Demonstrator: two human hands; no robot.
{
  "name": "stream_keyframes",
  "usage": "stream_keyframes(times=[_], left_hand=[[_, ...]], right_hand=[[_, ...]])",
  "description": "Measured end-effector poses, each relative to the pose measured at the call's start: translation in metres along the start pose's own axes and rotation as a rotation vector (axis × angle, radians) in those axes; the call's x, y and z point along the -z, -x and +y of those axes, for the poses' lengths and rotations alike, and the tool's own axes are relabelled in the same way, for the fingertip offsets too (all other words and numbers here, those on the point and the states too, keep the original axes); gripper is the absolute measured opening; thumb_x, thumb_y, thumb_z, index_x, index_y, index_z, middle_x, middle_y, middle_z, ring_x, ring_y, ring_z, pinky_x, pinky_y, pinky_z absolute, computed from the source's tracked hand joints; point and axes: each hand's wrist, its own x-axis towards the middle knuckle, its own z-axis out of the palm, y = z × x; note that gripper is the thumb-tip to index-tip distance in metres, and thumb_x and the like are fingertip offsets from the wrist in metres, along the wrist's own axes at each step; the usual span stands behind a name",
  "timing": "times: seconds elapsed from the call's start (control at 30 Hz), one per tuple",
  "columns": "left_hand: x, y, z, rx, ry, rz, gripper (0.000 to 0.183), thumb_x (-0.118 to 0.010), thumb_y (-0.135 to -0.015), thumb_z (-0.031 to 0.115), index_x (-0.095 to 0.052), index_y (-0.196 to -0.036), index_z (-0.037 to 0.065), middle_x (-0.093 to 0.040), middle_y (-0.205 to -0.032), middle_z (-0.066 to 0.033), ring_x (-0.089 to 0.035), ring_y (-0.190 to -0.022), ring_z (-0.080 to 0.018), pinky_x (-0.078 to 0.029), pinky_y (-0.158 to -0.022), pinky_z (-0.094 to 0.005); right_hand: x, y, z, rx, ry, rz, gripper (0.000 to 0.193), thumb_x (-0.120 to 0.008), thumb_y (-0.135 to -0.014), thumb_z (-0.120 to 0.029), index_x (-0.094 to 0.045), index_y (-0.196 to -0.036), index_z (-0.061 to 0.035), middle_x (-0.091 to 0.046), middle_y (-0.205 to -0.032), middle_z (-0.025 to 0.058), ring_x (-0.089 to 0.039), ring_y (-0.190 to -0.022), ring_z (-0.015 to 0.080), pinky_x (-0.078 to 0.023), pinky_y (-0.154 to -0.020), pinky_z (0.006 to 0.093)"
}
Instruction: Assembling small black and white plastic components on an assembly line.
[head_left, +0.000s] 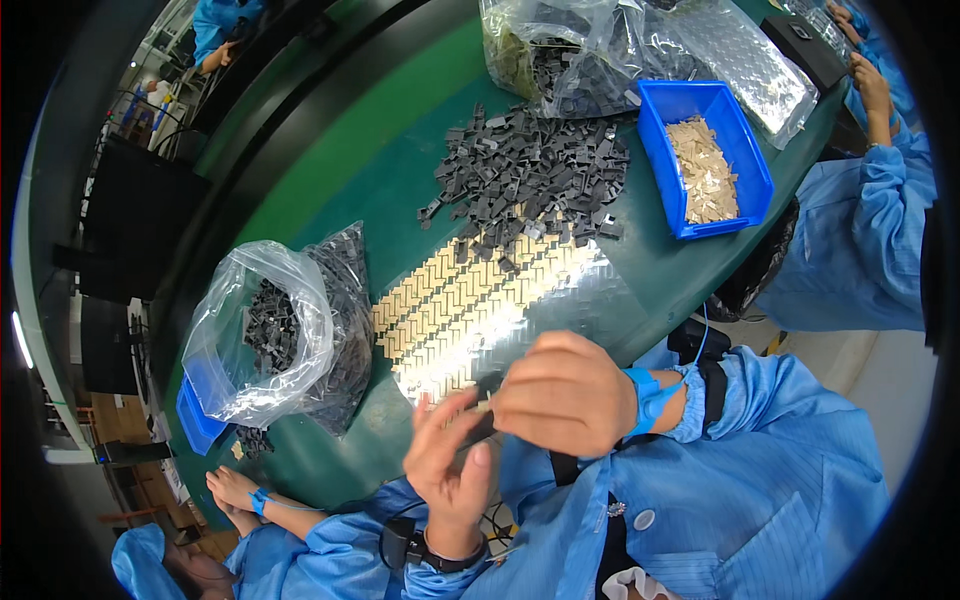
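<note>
My left hand (pixel 450 462) is raised at the near edge of the table, its thumb and fingers apart and slightly curled. Against it, on the right, my right hand (pixel 566 394) is closed with its back turned up. Whatever it may hold is hidden behind the fingers. A small dark bit shows by the fingertips, too blurred to name. Just beyond both hands lies a clear plastic sheet (pixel 553 310) bearing rows of tan rectangular pieces (pixel 440 298). Small black plastic parts (pixel 530 165) are heaped on its far end.
A blue bin (pixel 752 190) of tan pieces (pixel 703 170) stands at the far right, near clear bags (pixel 590 50). To the left are an open bag (pixel 270 335) of black parts and another blue bin (pixel 200 420). Co-workers (pixel 850 235) sit at right and lower left.
</note>
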Motion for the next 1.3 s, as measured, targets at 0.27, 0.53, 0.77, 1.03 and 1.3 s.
stream_keyframes(times=[0.27,0.53,0.77,1.03,1.3], left_hand=[[-0.029,0.008,0.019,0.405,0.996,0.022,0.021,-0.058,-0.083,0.006,-0.062,-0.097,-0.009,-0.063,-0.100,-0.0203,-0.060,-0.092,-0.0232,-0.045,-0.085,-0.0329],[-0.036,-0.006,0.030,0.552,1.093,0.043,0.019,-0.056,-0.083,0.011,-0.061,-0.082,-0.007,-0.063,-0.079,-0.0147,-0.060,-0.067,-0.0190,-0.049,-0.065,-0.0275],[-0.034,-0.011,0.034,0.323,0.795,-0.133,0.010,-0.058,-0.083,-0.001,-0.064,-0.088,-0.008,-0.065,-0.084,-0.0138,-0.061,-0.075,-0.0161,-0.048,-0.068,-0.0250],[-0.039,-0.007,0.040,0.354,0.728,-0.041,0.010,-0.058,-0.082,-0.004,-0.064,-0.088,-0.009,-0.064,-0.082,-0.0151,-0.063,-0.070,-0.0168,-0.050,-0.064,-0.0239],[-0.043,-0.006,0.040,0.212,0.372,0.009,0.011,-0.059,-0.078,-0.005,-0.064,-0.088,-0.008,-0.065,-0.077,-0.0136,-0.063,-0.067,-0.0160,-0.049,-0.061,-0.0236]], right_hand=[[-0.001,0.015,-0.012,-0.013,0.052,0.019,0.014,-0.060,-0.086,-0.013,-0.060,-0.089,0.0007,-0.063,-0.080,0.0046,-0.057,-0.073,0.0088,-0.044,-0.065,0.0225],[0.008,0.022,-0.028,-0.013,0.080,0.055,0.013,-0.060,-0.086,-0.012,-0.060,-0.089,0.0009,-0.063,-0.080,0.0049,-0.058,-0.074,0.0091,-0.044,-0.065,0.0226],[0.014,0.026,-0.034,-0.010,0.096,0.096,0.013,-0.060,-0.085,-0.012,-0.061,-0.088,0.0010,-0.063,-0.081,0.0051,-0.058,-0.074,0.0094,-0.045,-0.065,0.0227],[0.016,0.027,-0.031,-0.004,0.113,0.115,0.013,-0.061,-0.085,-0.011,-0.061,-0.088,0.0012,-0.064,-0.081,0.0054,-0.058,-0.074,0.0096,-0.045,-0.066,0.0228],[0.021,0.029,-0.037,-0.003,0.134,0.139,0.012,-0.061,-0.085,-0.010,-0.062,-0.088,0.0014,-0.064,-0.081,0.0057,-0.059,-0.074,0.0099,-0.045,-0.066,0.0229]])
